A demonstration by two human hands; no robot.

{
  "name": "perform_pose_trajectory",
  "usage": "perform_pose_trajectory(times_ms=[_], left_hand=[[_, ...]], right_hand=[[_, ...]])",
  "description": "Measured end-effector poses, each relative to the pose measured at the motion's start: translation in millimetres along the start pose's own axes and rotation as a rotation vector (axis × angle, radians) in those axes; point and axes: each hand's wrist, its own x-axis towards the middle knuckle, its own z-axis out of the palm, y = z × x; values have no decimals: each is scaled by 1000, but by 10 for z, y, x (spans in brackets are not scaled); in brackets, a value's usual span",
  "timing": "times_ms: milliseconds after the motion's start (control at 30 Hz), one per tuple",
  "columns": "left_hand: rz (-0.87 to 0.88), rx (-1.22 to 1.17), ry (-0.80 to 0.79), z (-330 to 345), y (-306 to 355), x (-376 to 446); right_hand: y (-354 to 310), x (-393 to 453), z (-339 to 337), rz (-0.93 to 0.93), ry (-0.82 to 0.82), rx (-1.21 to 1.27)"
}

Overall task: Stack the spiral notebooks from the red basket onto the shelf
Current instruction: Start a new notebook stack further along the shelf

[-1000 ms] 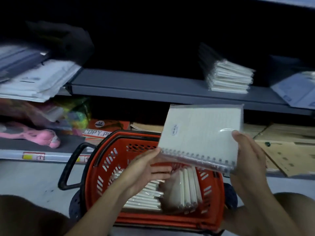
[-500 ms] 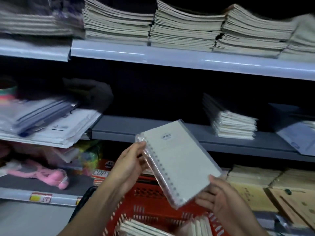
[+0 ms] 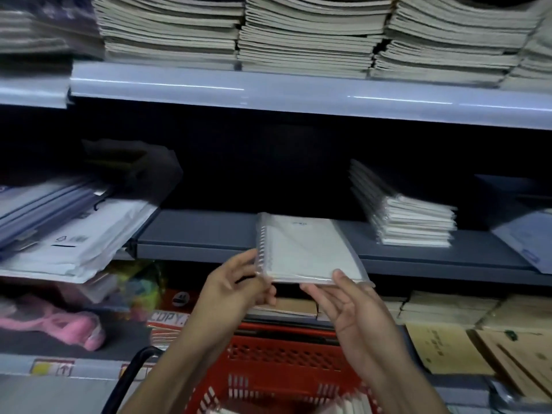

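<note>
A person stands before dim shop shelving, seen from a head camera looking down at two bare hands. A spiral notebook (image 3: pixel 301 252) sealed in clear plastic now lies nearly flat, its far half over the front of the grey middle shelf (image 3: pixel 203 234) and its near edge jutting out past the shelf lip; half a second earlier it was tilted in mid-air between the hands, and a second ago it was held just above the red basket (image 3: pixel 283 363). The left hand (image 3: pixel 236 285) pinches the near left corner by the wire spiral, fingers curled around the edge. The right hand (image 3: pixel 349 309) has its thumb on top of the near right edge and its fingers loosely spread beneath, supporting the notebook rather than gripping it firmly. The notebook sits on a bare stretch of shelf, well apart from a stack of wrapped notebooks (image 3: pixel 409 222) to the right. This suggests the placing step is almost done: it probably only needs pushing further in, or shifting across to join the stack. More notebooks stand on edge in the basket below, so the task seems far from finished.
</note>
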Motion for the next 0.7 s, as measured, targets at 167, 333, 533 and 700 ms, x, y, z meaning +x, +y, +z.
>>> perform_pose_trajectory(times_ms=[167,333,533,700], left_hand=[[-49,-16,121,32,53,259],[9,231,157,-12,-17,438],[71,436,200,-55,-49,786],[194,815,278,-70,-94,1090]], right_hand=[[-216,292,58,74,88,-261],[-295,392,-58,-68,170,-630],[-231,710,-82,-299,269,-1034],[-248,986,-22,-314,263,-1210]])
